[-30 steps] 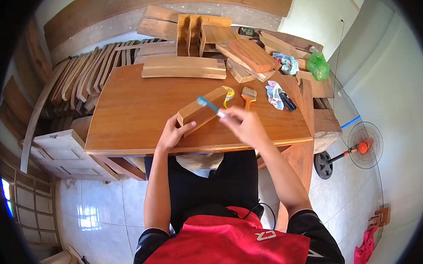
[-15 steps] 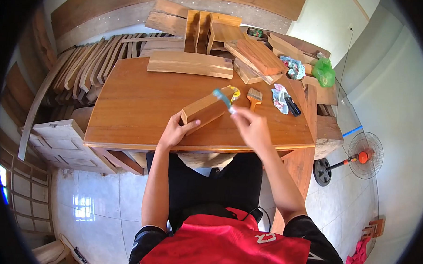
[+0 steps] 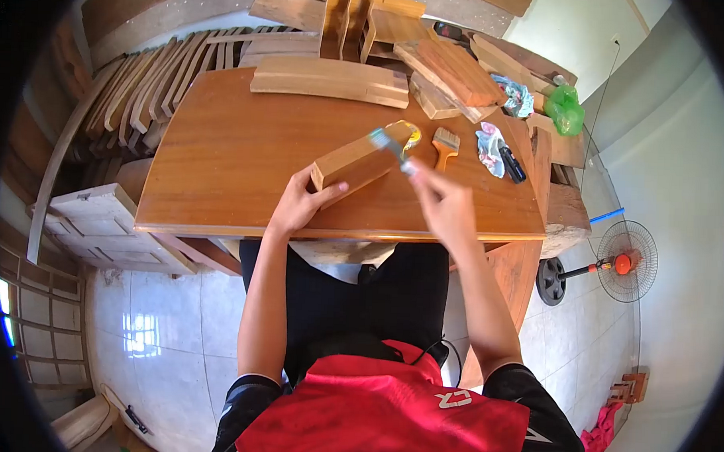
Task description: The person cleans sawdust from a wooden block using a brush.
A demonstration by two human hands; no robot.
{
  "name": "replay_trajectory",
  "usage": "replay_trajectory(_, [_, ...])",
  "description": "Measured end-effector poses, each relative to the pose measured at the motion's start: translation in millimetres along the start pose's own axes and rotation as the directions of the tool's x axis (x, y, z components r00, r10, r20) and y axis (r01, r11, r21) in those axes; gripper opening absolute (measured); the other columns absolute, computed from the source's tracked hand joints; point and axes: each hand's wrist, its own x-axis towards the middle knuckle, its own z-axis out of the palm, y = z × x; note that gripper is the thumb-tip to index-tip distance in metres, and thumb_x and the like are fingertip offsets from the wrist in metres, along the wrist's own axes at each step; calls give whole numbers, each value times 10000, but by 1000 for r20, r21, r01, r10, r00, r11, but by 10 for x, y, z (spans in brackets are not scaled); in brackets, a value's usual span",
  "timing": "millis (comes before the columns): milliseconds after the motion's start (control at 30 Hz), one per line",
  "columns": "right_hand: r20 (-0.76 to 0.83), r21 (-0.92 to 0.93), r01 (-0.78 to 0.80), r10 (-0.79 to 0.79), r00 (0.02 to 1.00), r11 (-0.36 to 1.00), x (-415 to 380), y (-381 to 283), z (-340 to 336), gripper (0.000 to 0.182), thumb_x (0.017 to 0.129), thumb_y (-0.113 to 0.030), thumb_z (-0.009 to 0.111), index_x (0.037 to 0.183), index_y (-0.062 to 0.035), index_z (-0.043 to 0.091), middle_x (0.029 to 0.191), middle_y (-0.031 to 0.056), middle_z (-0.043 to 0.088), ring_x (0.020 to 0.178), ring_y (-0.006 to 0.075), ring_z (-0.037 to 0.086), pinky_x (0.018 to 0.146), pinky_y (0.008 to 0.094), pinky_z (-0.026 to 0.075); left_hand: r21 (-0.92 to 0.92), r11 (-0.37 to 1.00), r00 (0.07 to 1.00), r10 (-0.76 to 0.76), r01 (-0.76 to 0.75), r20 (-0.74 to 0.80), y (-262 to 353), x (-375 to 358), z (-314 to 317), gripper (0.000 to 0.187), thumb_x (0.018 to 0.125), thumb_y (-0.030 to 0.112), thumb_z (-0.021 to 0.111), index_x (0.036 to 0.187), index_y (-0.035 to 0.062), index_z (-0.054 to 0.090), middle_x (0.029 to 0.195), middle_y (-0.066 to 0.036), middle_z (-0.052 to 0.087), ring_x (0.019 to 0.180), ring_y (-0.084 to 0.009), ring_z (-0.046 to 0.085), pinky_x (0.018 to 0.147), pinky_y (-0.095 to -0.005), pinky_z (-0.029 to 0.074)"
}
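My left hand [image 3: 301,200] is closed around the near end of a long wooden block [image 3: 356,158], which lies slanted on the tabletop with its far end to the upper right. In my right hand [image 3: 446,201] is a slim small brush [image 3: 389,144] with a teal head, smeared by motion. The brush head is at the far end of the block's top face. Just beyond that end sits a yellow tape measure [image 3: 413,137], partly hidden. An orange-handled paintbrush [image 3: 444,146] lies right of it, near my right hand.
On the wooden table [image 3: 213,157] are a curved wood piece [image 3: 327,81], stacked boards [image 3: 455,74], a crumpled cloth [image 3: 491,148] and a black marker-like object [image 3: 512,165]. A wooden organizer [image 3: 385,31] stands behind. A fan [image 3: 624,263] is at right, and many slats [image 3: 143,91] lean at left.
The view has tilted, so the table appears higher. My right hand and the brush have shifted slightly along the block's far end. My left hand keeps its hold on the block.
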Motion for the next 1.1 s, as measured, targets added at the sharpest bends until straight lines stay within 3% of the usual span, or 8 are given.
replay_trajectory(167, [34,135,320,-328,944,938,-145,-103,146,292,1019,-162,656,1303,-126,717,821,132,702,580,154,569,553,322,472,66,998,1000,-7,7,3,43,14,-32,516,887,310,813,1252,-24,665,1092,-92,725,1013,-152,632,936,-321,503])
replay_trajectory(200, [139,102,267,-280,950,958,-171,-143,96,295,1016,-144,668,1303,-91,715,1000,106,788,665,42,540,587,235,441,63,998,1000,-10,10,1,32,14,-32,515,886,306,815,1253,-24,666,1091,-92,725,1012,-151,632,934,-322,504])
replay_trajectory(300, [-44,3,-6,6,999,1000,25,12,-11,294,993,-101,688,1284,-83,726,903,103,749,677,86,585,612,253,464,31,999,1000,-8,8,-1,37,-3,-17,508,885,290,820,1254,-23,667,1089,-88,724,1012,-150,631,933,-325,505])
replay_trajectory(467, [174,37,331,-332,927,943,-111,-41,61,307,1007,-127,668,1308,-88,710,1005,119,767,722,116,632,670,296,508,38,999,1000,26,-25,-3,42,12,-18,484,889,264,816,1259,-13,672,1093,-78,721,1017,-148,626,941,-327,500])
replay_trajectory(833, [-64,-173,274,-288,956,946,71,-77,49,276,952,-117,717,1225,-131,750,823,134,676,623,280,633,557,364,494,1,1000,999,-26,26,34,7,9,-33,590,880,270,830,1356,-10,624,1183,-94,712,1087,-150,622,994,-316,485])
replay_trajectory(867, [-139,-136,110,-129,982,985,157,9,27,274,962,-112,708,1233,-125,745,822,137,681,621,274,636,567,359,496,-45,999,999,-16,17,31,-30,14,-16,614,876,266,835,1380,-5,611,1206,-97,707,1110,-149,618,1009,-314,479])
replay_trajectory(1000, [36,102,355,-360,932,929,-65,-195,214,262,960,-35,694,1209,-83,756,834,136,709,598,171,601,549,316,458,-7,1000,998,-28,29,55,67,14,-53,678,873,272,839,1445,24,573,1289,-104,692,1190,-158,607,1067,-328,455])
replay_trajectory(1100, [-47,-61,317,-320,946,946,83,-83,129,260,975,-68,690,1225,-88,754,846,105,724,592,149,579,543,277,437,11,1000,998,-11,10,60,96,30,-72,679,869,291,840,1441,34,579,1284,-113,696,1189,-164,611,1064,-335,459])
